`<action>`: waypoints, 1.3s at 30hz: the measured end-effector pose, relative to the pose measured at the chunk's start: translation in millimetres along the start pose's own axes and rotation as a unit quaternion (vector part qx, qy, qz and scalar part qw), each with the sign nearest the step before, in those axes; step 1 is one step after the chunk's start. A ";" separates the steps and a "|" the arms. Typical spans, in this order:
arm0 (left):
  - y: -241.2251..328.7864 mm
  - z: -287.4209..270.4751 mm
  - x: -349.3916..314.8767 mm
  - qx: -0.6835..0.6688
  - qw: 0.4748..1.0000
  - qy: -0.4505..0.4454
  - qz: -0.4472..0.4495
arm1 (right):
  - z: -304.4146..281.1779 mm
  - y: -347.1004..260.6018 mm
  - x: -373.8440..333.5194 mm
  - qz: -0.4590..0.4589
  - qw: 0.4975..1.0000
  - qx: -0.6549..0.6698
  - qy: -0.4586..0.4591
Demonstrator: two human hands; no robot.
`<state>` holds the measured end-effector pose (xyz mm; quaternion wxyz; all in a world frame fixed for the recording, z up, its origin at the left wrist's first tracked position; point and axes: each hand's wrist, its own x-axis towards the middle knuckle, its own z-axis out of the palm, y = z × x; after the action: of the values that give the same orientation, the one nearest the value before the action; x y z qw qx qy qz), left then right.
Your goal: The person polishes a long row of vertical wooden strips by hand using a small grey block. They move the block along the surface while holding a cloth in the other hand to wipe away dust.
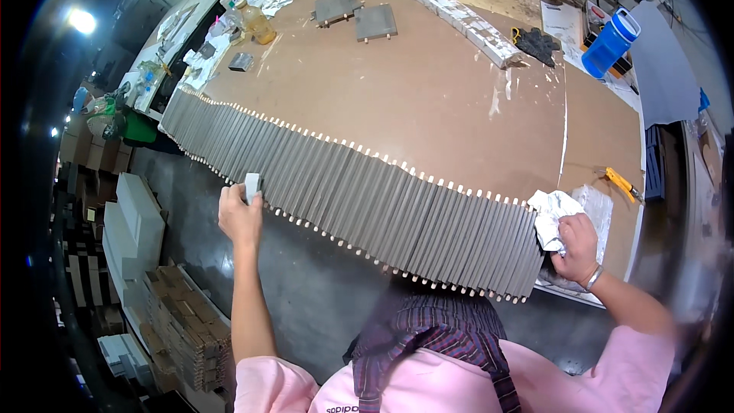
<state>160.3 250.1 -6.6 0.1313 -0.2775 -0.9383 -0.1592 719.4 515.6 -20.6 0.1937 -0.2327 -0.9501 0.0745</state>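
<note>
A long row of grey wooden slats [359, 206], with pale dowel pegs sticking out at both ends of each, runs along the near edge of the work table. At its left part my left hand [240, 218] pinches a small light-grey block [252, 185] between thumb and fingers, by the row's near edge. Over at the right end my right hand [577, 247] is closed on a crumpled white cloth [551, 216], which lies against the last slats. A whitish, smeared flat slab [595, 210] sits beneath and beside that hand.
Two grey panels with pegs [375, 22] and a paint-stained bar [451, 15] lie farther back. A yellow utility knife [621, 182] is at right, below a blue water bottle [609, 44] and dark glove [537, 46]. Bottles [256, 23] stand back left; stacked cardboard [187, 321] is on the floor.
</note>
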 end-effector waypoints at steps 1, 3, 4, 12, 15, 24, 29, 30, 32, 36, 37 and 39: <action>18.2 2.3 -8.4 -0.005 1.000 -0.004 0.003 | -0.4 0.7 -2.3 0.007 1.000 -0.010 -0.003; 50.9 -0.4 -33.5 -0.133 0.959 -0.026 0.251 | 1.0 0.7 -3.7 0.008 1.000 -0.011 -0.004; 47.6 3.5 -29.6 -0.134 0.959 -0.025 0.250 | -0.1 -0.1 -4.4 0.008 1.000 -0.013 -0.005; 60.7 -9.1 -37.8 -0.142 0.963 -0.023 0.229 | 0.3 -3.2 -2.2 0.002 1.000 -0.014 0.003; 67.8 0.7 -60.1 -0.115 0.950 -0.030 0.288 | 0.0 0.7 -1.3 0.003 1.000 -0.012 -0.001; 48.2 -13.2 -65.5 -0.075 0.956 0.009 0.284 | 0.9 -3.5 -0.4 0.003 1.000 -0.014 0.001; 29.9 -23.1 -50.8 -0.116 0.979 0.035 0.162 | 2.4 -4.6 0.9 0.000 1.000 -0.016 0.007; 52.1 -23.5 -63.4 -0.139 0.958 -0.002 0.250 | 1.6 -5.5 -1.6 0.002 1.000 -0.019 0.005; 82.9 -27.2 -80.6 -0.107 0.929 -0.084 0.344 | 0.2 -1.7 -4.3 0.016 1.000 -0.020 -0.005; 15.7 -13.2 -53.0 -0.069 0.988 0.017 0.134 | 1.5 -4.1 0.2 0.003 1.000 -0.020 0.010; 23.5 -19.5 -57.4 -0.082 0.986 0.026 0.144 | 2.6 -4.1 0.6 0.003 1.000 -0.018 0.009; 55.9 -25.4 -75.5 -0.146 0.934 -0.003 0.326 | 1.9 -3.4 -1.8 0.003 1.000 -0.018 0.007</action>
<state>257.1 249.0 4.0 0.1310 -0.5849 -0.7629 -0.2422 718.7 511.6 -22.2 0.1963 -0.2393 -0.9492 0.0565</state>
